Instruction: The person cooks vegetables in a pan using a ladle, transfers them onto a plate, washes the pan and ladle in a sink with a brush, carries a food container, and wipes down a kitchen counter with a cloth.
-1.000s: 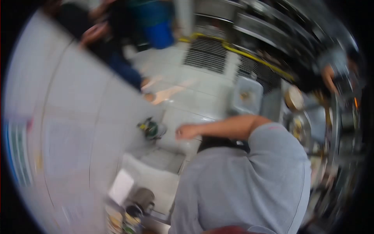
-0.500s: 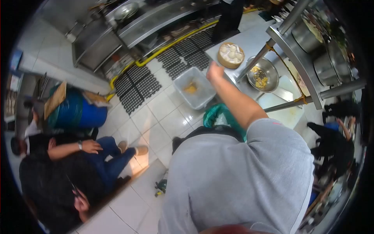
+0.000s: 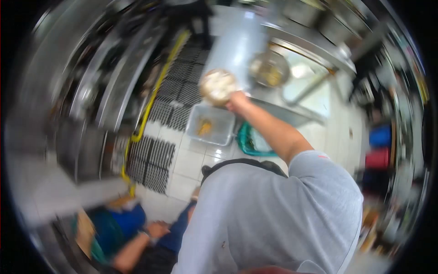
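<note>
My right hand (image 3: 237, 101) reaches forward on a bare arm and grips the near right edge of a round basket (image 3: 219, 86). Pale round pieces sit inside the basket, blurred by motion. The basket is at the near left corner of a metal table (image 3: 235, 50), just above a clear plastic tub (image 3: 211, 124) with some orange-brown scraps in it. To the right of the basket is a metal bowl (image 3: 270, 68) with yellow bits. My left hand is not in view.
A green-lined bin (image 3: 248, 139) stands below the table edge. Black floor mats (image 3: 150, 160) and a yellow pipe (image 3: 157, 96) run along the stoves at left. A seated person's arm (image 3: 132, 251) shows at lower left. Another person's dark legs (image 3: 200, 23) are at the top.
The view has swung toward the table and stoves. My right hand has come from near the table corner to the basket and taken hold of its edge.
</note>
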`<state>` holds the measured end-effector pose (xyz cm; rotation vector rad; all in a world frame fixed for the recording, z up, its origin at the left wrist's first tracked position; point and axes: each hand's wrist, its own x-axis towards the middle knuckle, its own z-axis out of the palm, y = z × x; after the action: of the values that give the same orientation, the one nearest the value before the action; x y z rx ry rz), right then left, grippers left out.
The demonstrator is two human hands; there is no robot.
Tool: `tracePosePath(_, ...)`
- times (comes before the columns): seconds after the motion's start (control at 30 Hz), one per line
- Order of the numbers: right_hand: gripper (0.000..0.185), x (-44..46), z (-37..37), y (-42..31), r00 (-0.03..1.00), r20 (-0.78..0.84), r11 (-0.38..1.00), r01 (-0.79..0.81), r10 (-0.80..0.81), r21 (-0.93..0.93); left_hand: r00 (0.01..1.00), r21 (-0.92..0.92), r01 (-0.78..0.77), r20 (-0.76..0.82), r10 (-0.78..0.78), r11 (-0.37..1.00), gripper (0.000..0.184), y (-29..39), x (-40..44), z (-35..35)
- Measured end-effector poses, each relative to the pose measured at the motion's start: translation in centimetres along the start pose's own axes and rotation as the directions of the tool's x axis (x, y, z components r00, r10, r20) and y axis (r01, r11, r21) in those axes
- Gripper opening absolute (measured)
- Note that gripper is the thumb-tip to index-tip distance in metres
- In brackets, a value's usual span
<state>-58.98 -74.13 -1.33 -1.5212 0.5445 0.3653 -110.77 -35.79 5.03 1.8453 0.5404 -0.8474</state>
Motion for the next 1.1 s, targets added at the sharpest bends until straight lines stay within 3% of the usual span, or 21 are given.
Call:
tracePosePath(0.07, 0.033, -7.3, -3.1, -0.6, 0.986, 0.119, 0.982, -0.096, 0.116, -0.164, 0.993, 0.282, 0.071, 0.076, -0.095, 0.957, 0.028, -11.1, 6.5, -8.4)
tracePosePath(0.1, 0.034, -8.9, -4.6, 1.8, 0.992, 0.112, 0.993, -0.045, 0.057, -0.112, 0.988, 0.396, 0.064, 0.105, -0.114, 0.916, 0.029, -11.6, 9.7, -12.5)
tracePosePath(0.2, 0.035, -16.9, -10.8, 8.6, 0.997, -0.065, 0.998, 0.047, -0.050, -0.047, 0.977, 0.613, -0.003, 0.171, -0.129, 0.790, 0.030, -6.4, 19.5, -18.5)
tracePosePath(0.3, 0.033, -27.8, -18.2, 13.4, 0.952, -0.305, 1.000, -0.012, 0.012, 0.000, 0.954, 0.682, -0.117, 0.278, -0.109, 0.722, 0.032, 2.3, 28.6, -18.2)
tracePosePath(0.4, 0.029, -36.4, -24.7, 20.4, 0.768, -0.626, 0.988, -0.064, 0.139, 0.141, 0.926, 0.691, -0.174, 0.356, -0.121, 0.701, 0.034, 10.2, 35.6, -15.6)
tracePosePath(0.47, 0.031, -41.4, -29.9, 24.9, 0.547, -0.787, 0.958, -0.128, 0.285, 0.258, 0.917, 0.675, -0.175, 0.377, -0.132, 0.716, 0.035, 14.8, 39.1, -12.9)
tracePosePath(0.53, 0.034, -46.0, -35.3, 27.8, 0.339, -0.865, 0.923, -0.026, 0.370, 0.384, 0.918, 0.646, -0.137, 0.367, -0.148, 0.751, 0.036, 18.9, 41.6, -10.0)
tracePosePath(0.6, 0.037, -48.5, -42.3, 32.4, 0.090, -0.863, 0.862, 0.057, 0.498, 0.504, 0.915, 0.530, 0.013, 0.336, -0.223, 0.848, 0.037, 22.4, 44.6, -6.6)
tracePosePath(0.63, 0.033, -50.3, -45.9, 33.5, 0.052, -0.835, 0.823, 0.141, 0.548, 0.550, 0.890, 0.374, 0.263, 0.262, -0.374, 0.889, 0.038, 23.5, 45.9, -5.0)
tracePosePath(0.67, 0.032, -51.3, -48.7, 33.5, -0.045, -0.825, 0.803, 0.262, 0.564, 0.535, 0.892, 0.580, -0.280, 0.453, -0.017, 0.765, 0.033, 25.3, 43.8, -3.4)
tracePosePath(0.7, 0.032, -52.2, -51.5, 33.5, -0.135, -0.800, 0.777, 0.376, 0.585, 0.505, 0.918, 0.558, -0.229, 0.396, -0.013, 0.798, 0.032, 28.1, 40.1, 0.1)
tracePosePath(0.73, 0.032, -53.4, -55.3, 35.0, -0.145, -0.767, 0.738, 0.429, 0.626, 0.521, 0.941, 0.531, -0.178, 0.337, -0.014, 0.829, 0.032, 30.0, 37.1, 3.3)
tracePosePath(0.8, 0.035, -55.0, -60.9, 36.7, -0.174, -0.700, 0.669, 0.517, 0.693, 0.534, 0.945, 0.615, -0.188, 0.327, -0.030, 0.766, 0.030, 31.2, 35.3, 6.1)
tracePosePath(0.93, 0.036, -56.3, -68.5, 37.8, -0.199, -0.578, 0.546, 0.656, 0.791, 0.521, 0.882, 0.731, -0.405, 0.470, 0.025, 0.550, 0.030, 26.6, 36.6, 6.0)
tracePosePath(0.97, 0.036, -55.5, -70.3, 39.2, -0.276, -0.609, 0.581, 0.717, 0.744, 0.384, 0.880, 0.758, -0.417, 0.474, 0.016, 0.501, 0.030, 25.3, 36.2, 5.9)
tracePosePath(1.0, 0.036, -55.5, -71.9, 40.1, -0.265, -0.608, 0.576, 0.714, 0.749, 0.398, 0.881, 0.777, -0.423, 0.473, 0.011, 0.465, 0.030, 24.5, 35.7, 5.7)
tracePosePath(1.07, 0.036, -55.0, -73.5, 40.5, -0.223, -0.512, 0.414, 0.861, 0.830, 0.296, 0.882, 0.808, -0.430, 0.472, -0.004, 0.404, 0.031, 22.9, 34.8, 4.8)
tracePosePath(1.1, 0.033, -54.3, -73.4, 40.0, -0.300, -0.475, 0.453, 0.857, 0.827, 0.247, 0.882, 0.816, -0.432, 0.471, -0.007, 0.385, 0.031, 22.3, 34.5, 4.3)
